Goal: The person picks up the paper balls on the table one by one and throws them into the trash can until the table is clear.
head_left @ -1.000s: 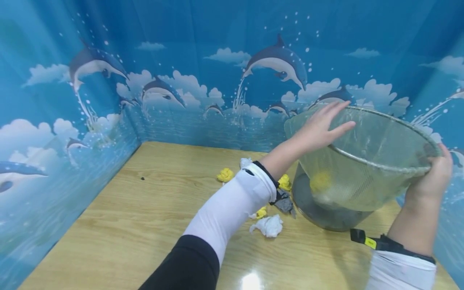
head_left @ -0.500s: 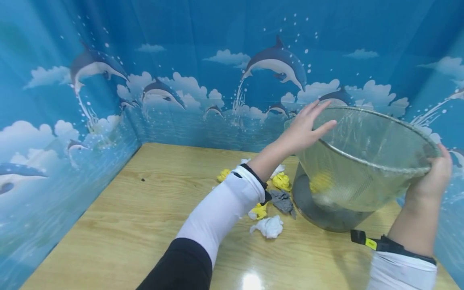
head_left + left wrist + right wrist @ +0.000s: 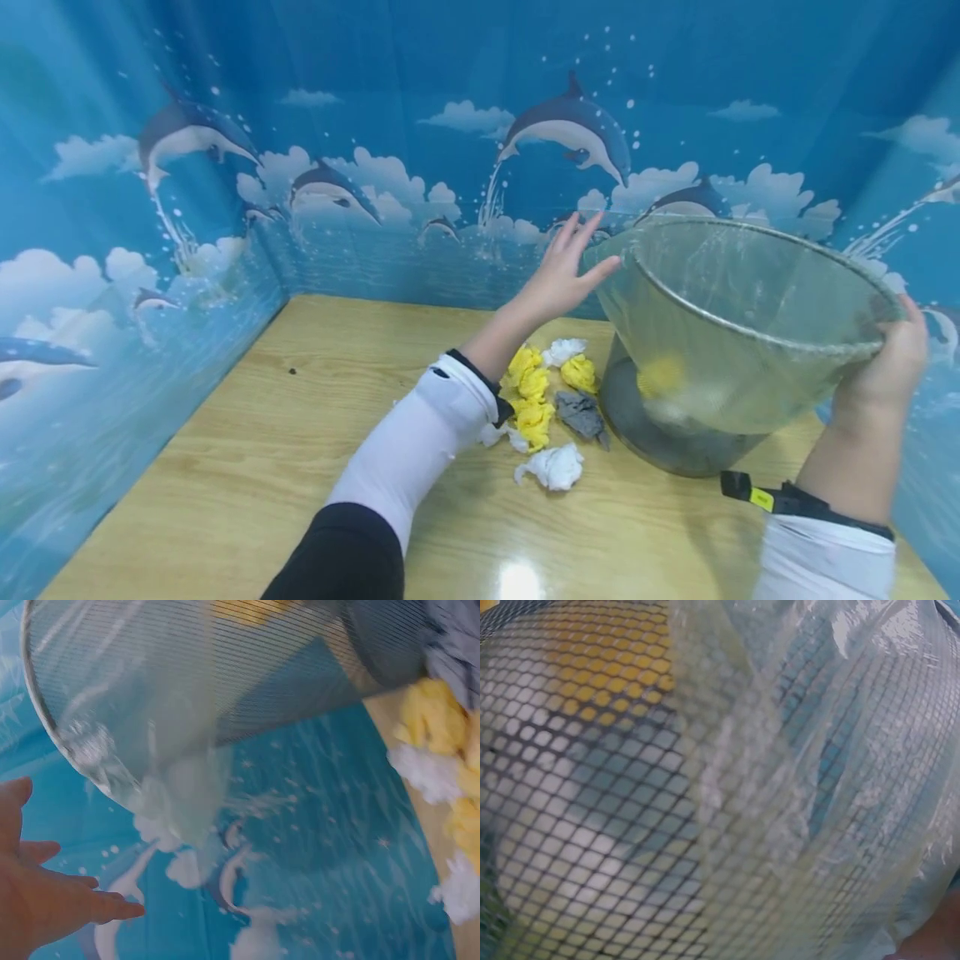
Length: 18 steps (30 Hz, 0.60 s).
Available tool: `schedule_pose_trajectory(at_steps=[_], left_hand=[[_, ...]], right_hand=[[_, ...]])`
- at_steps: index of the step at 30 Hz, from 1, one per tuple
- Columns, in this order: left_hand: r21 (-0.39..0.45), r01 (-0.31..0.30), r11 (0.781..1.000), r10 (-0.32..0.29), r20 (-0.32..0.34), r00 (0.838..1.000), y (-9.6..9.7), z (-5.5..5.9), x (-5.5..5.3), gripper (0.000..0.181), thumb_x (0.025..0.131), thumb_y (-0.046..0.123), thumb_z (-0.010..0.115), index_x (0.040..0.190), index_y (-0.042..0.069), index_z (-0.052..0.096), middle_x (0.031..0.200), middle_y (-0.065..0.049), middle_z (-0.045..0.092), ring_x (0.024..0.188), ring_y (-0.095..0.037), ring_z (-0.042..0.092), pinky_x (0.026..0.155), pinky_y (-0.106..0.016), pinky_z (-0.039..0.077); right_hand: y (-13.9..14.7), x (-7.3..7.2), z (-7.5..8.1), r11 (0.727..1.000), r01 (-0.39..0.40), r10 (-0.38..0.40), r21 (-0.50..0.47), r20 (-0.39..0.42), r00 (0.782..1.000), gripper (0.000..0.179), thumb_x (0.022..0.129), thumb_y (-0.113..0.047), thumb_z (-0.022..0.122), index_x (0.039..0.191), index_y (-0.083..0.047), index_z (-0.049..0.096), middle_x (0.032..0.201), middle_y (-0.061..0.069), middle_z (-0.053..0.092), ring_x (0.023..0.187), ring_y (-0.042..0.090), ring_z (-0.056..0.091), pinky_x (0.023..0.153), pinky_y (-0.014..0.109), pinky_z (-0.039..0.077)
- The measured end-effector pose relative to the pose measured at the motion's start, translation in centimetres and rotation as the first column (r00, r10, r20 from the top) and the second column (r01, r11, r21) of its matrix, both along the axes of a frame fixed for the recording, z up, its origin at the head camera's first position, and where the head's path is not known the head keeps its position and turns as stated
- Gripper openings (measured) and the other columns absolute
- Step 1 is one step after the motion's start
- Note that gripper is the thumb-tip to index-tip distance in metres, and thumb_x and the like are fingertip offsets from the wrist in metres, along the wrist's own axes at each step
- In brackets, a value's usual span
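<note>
A mesh wastebasket (image 3: 675,454) stands on the table at the right, its rim lined with a translucent bag (image 3: 720,367) folded over the outside. My right hand (image 3: 892,358) grips the rim on its right side; the right wrist view shows little of that hand. Just left of the rim, my left hand (image 3: 558,279) hangs in the air with fingers spread, apart from the bag. Several crumpled papers lie left of the basket: yellow ones (image 3: 533,423), white ones (image 3: 557,467) and a grey one (image 3: 579,413). Something yellow (image 3: 615,660) shows through the mesh.
The wooden table (image 3: 285,467) spreads to the left, with a small dark speck (image 3: 292,371) on it. A blue curtain (image 3: 420,108) printed with dolphins surrounds its back and sides.
My left hand has moved left, away from the basket's rim, uncovering more of the crumpled yellow and white papers. My right hand stays on the rim.
</note>
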State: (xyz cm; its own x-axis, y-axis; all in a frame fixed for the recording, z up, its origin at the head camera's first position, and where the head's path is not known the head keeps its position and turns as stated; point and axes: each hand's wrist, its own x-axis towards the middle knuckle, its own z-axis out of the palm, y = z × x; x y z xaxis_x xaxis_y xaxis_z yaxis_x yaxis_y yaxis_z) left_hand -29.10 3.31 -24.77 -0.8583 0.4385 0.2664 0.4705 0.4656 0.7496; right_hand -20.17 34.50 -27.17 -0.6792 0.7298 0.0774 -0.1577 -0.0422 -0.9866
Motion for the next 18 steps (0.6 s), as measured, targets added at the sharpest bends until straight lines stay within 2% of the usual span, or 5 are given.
schedule_pose_trajectory(at_steps=[6, 11, 13, 18], left_hand=[[-0.027, -0.050, 0.998, 0.051, 0.035, 0.998, -2.0, -1.8, -0.8, 0.071, 0.099, 0.050, 0.046, 0.156, 0.035, 0.006, 0.164, 0.001, -0.008, 0.151, -0.025, -0.006, 0.117, -0.061, 0.014], [-0.089, -0.089, 0.992, 0.093, 0.039, 0.995, -4.0, -3.3, -1.3, 0.073, 0.098, 0.051, 0.047, 0.156, 0.033, 0.006, 0.164, -0.001, -0.008, 0.151, -0.027, -0.007, 0.118, -0.061, 0.011], [-0.141, -0.116, 0.983, 0.122, 0.033, 0.992, -5.1, -4.1, -1.5, 0.073, 0.098, 0.050, 0.047, 0.156, 0.033, 0.006, 0.164, -0.002, -0.008, 0.150, -0.028, -0.007, 0.118, -0.060, 0.009], [-0.271, -0.187, 0.944, 0.197, 0.011, 0.980, -7.7, -6.3, -2.0, 0.074, 0.099, 0.046, 0.048, 0.157, 0.027, 0.007, 0.164, -0.008, -0.007, 0.150, -0.035, -0.006, 0.119, -0.058, 0.005]], right_hand=[[0.1, 0.0, 0.1, 1.000, -0.010, 0.011, 0.015, -0.005, 1.000, 0.061, 0.093, -0.014, 0.025, 0.151, -0.034, 0.026, 0.160, -0.015, 0.007, 0.143, -0.001, 0.005, 0.116, 0.022, 0.006], [0.4, 0.0, 0.7, 0.991, -0.092, 0.086, -0.098, -0.058, 0.995, 0.063, 0.092, -0.007, 0.025, 0.151, -0.031, 0.029, 0.158, -0.018, 0.010, 0.142, -0.001, 0.011, 0.112, 0.016, 0.013], [0.4, 0.0, 0.9, 0.983, -0.127, 0.119, -0.136, -0.064, 0.991, 0.064, 0.092, -0.005, 0.023, 0.151, -0.032, 0.028, 0.158, -0.020, 0.008, 0.142, -0.003, 0.008, 0.111, 0.015, 0.013], [0.5, 0.0, 1.2, 0.982, -0.135, 0.128, -0.135, -0.062, 0.990, 0.067, 0.090, -0.004, 0.024, 0.151, -0.031, 0.027, 0.158, -0.020, 0.008, 0.141, -0.003, 0.010, 0.111, 0.015, 0.013]])
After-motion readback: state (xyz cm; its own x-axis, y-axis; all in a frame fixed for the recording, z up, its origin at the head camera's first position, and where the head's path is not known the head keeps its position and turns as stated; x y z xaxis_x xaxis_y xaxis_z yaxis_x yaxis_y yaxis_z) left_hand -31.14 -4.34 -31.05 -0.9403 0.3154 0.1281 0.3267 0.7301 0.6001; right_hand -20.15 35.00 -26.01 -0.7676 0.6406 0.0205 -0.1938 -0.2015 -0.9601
